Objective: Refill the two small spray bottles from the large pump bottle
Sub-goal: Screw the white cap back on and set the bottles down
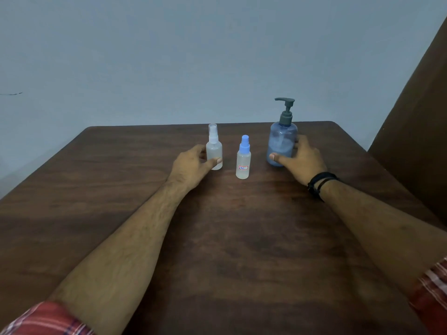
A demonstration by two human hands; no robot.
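Observation:
Three bottles stand upright in a row on the far half of a dark wooden table (217, 238). On the left is a small clear spray bottle (214, 148) with a clear cap; my left hand (193, 165) grips its lower body, thumb in front. In the middle stands a small spray bottle with a blue top and a red-edged label (243, 160), untouched. On the right is the large blue pump bottle (282, 139) with a grey pump head; my right hand (301, 159) holds its base, thumb across the front and fingers behind.
A plain pale blue wall rises behind the table's far edge. A dark brown panel (416, 122) stands at the right, close to the table's right corner. A black band sits on my right wrist.

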